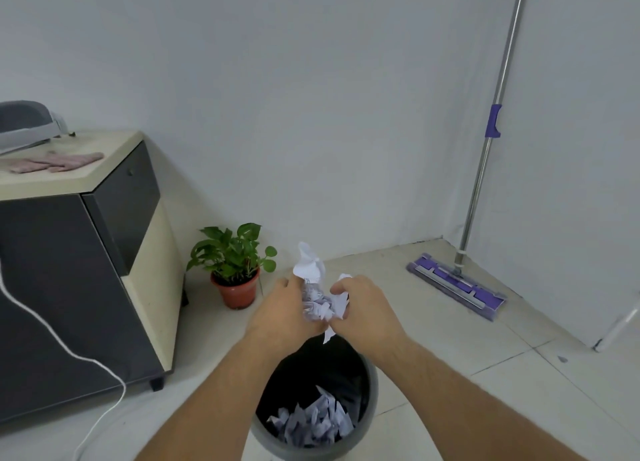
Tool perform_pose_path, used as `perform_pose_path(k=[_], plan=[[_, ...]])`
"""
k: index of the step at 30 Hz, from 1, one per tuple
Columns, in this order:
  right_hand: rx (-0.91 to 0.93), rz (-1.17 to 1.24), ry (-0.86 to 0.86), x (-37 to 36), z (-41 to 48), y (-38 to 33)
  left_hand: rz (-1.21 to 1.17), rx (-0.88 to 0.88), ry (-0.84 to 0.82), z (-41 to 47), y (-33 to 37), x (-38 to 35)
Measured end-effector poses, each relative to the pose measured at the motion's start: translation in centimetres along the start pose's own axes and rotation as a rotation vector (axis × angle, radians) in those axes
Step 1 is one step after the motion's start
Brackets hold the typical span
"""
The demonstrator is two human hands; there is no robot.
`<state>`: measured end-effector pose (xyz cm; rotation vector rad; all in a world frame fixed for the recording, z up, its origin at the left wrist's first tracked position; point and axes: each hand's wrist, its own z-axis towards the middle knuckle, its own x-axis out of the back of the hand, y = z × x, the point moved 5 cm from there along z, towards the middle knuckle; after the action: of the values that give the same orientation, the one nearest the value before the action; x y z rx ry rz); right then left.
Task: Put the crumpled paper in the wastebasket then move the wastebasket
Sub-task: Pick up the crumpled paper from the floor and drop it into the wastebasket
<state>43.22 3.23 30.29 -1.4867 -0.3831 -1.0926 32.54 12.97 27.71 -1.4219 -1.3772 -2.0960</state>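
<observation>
Both hands hold a bundle of white crumpled paper (317, 296) above the far rim of the wastebasket. My left hand (282, 310) grips its left side and my right hand (363, 306) grips its right side; a twisted end of paper sticks up between them. The grey round wastebasket (369, 426) stands on the floor just below my forearms, lined in black, with more crumpled paper (311, 422) lying inside it. My arms hide part of its rim.
A dark cabinet (69, 287) with a beige top stands at the left, a white cable (86, 360) trailing over it. A potted plant (235, 270) sits beside it near the wall. A purple flat mop (457, 284) leans in the right corner.
</observation>
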Motion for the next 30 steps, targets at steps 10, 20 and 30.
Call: perform_pose_path(k=[10, 20, 30], plan=[[-0.011, -0.086, -0.067, -2.1, -0.9, 1.8, 0.085, 0.006, -0.155, -1.3, -3.4, -2.1], [0.068, -0.015, -0.145, -10.2, -4.8, -0.8, 0.11, 0.18, -0.223, -6.6, -13.2, -1.9], [0.043, -0.07, -0.621, -28.6, -17.3, 2.1, 0.087, 0.455, -0.537, -26.2, -28.3, -11.5]])
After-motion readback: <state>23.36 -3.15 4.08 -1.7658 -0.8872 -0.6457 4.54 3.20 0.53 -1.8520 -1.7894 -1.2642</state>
